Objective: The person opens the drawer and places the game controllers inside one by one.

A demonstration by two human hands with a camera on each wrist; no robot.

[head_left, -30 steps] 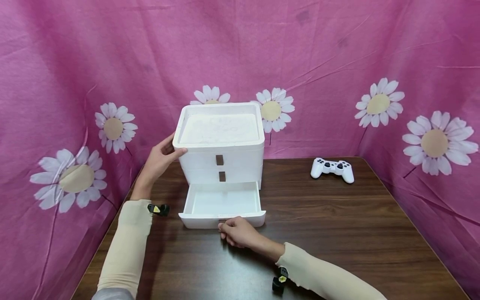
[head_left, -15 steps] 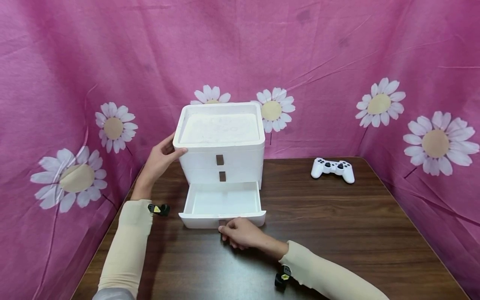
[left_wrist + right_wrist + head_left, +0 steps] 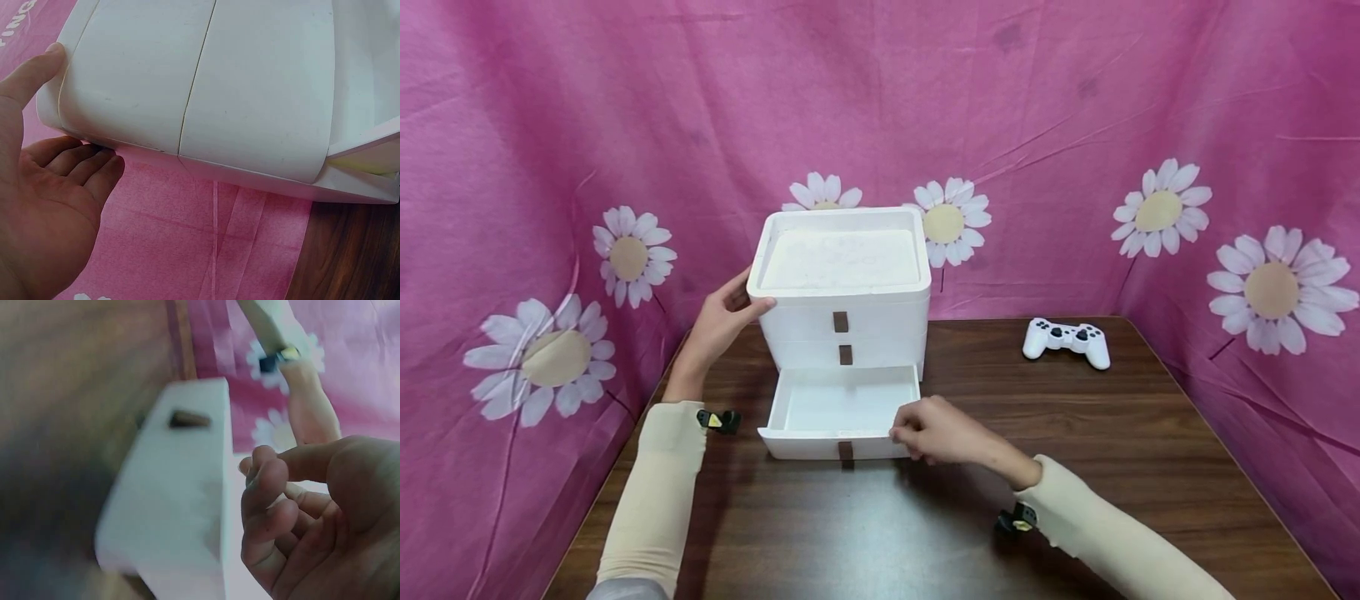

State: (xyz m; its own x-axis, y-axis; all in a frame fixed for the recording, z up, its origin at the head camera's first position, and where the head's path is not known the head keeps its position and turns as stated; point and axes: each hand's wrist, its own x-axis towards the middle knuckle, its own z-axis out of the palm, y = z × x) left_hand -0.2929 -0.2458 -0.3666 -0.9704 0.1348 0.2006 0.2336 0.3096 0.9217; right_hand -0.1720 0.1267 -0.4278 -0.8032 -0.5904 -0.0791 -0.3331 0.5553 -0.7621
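Note:
A white plastic drawer cabinet (image 3: 880,321) stands on the table, its bottom drawer (image 3: 846,400) pulled out with nothing inside. My left hand (image 3: 717,321) holds the cabinet's upper left corner. In the left wrist view the thumb lies on the front and the other fingers on the side panel (image 3: 250,178). My right hand (image 3: 942,431) is at the right end of the drawer front, fingers loosely curled and holding nothing. The right wrist view shows it apart from the blurred drawer front (image 3: 175,487). A brown pull tab (image 3: 846,452) on that front is uncovered.
A white game controller (image 3: 1066,342) lies at the back right of the dark wooden table (image 3: 1075,433). Pink cloth (image 3: 1037,125) printed with daisies hangs behind and along both sides. The cabinet top has a raised rim (image 3: 842,293).
My right hand has let go of the bottom drawer's pull tab and moved right and slightly up. The left hand keeps its hold, and the drawer stays pulled out.

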